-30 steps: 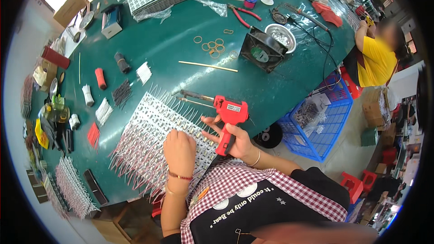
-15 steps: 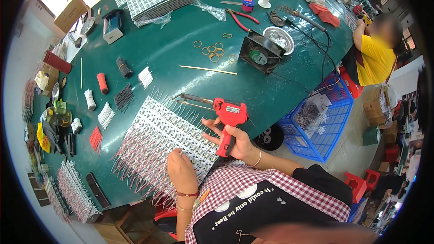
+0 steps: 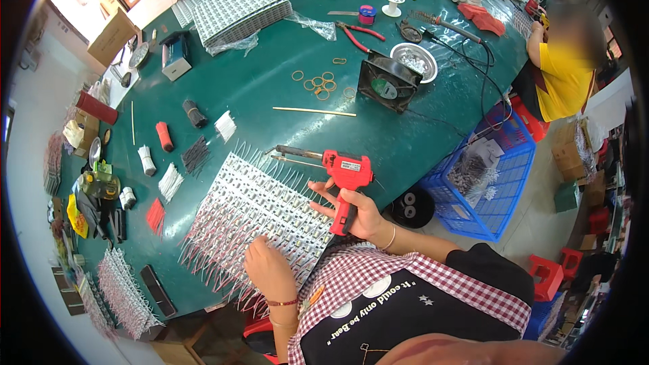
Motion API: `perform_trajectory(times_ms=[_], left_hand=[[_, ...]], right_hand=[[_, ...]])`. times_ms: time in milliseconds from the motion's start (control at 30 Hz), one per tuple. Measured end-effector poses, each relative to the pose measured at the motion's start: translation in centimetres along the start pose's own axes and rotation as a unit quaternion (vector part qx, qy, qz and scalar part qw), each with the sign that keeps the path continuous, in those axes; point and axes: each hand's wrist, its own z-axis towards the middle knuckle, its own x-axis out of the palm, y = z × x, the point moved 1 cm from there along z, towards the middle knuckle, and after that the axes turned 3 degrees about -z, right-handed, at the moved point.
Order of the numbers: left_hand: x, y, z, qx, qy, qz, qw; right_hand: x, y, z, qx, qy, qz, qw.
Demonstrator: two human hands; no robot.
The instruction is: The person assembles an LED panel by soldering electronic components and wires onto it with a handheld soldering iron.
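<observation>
My right hand [image 3: 365, 215] is wrapped round the handle of a red soldering gun [image 3: 349, 170]. The gun's long dark tip points left, over the far edge of a panel of small white circuit boards [image 3: 260, 206]. Rows of thin red and white wires stick out along the panel's edges. At the panel's near side my left hand [image 3: 270, 272] rests with its fingers curled and their tips close together. What is between those fingertips, if anything, is too small to make out. The panel lies on the green table [image 3: 236, 88] in front of me.
Wire bundles, such as a red one [image 3: 164, 136], lie to the left. Beyond are a wooden stick [image 3: 314, 111], rubber bands [image 3: 318, 84], a black fan [image 3: 389, 82], a metal bowl [image 3: 433, 67], red pliers [image 3: 358, 39] and stacked panels [image 3: 243, 10]. A blue crate [image 3: 497, 192] stands right. Co-workers sit nearby.
The view has shifted slightly. My left hand has moved a little left and nearer along the panel, while the soldering gun stays over its far edge. More of a co-worker's sleeve shows at the top left.
</observation>
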Motion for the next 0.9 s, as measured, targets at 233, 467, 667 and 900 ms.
perform_trajectory(times_ms=[233,467,667,900], left_hand=[[0.6,-2.5,-3.2,0.202,0.078,-0.009,0.976],[1.5,-2.0,-3.7,0.202,0.108,0.008,0.973],[1.2,-0.7,-2.7,0.225,0.099,0.029,0.969],[0.1,-1.5,-2.2,0.208,0.099,-0.019,0.973]], right_hand=[[0.0,0.5,-0.1,0.006,-0.005,-0.009,1.0],[0.1,0.5,-0.4,-0.007,-0.017,-0.01,1.0],[0.2,0.0,-0.7,-0.004,-0.008,0.0,1.0],[0.8,0.5,-0.6,-0.021,-0.013,-0.011,1.0]])
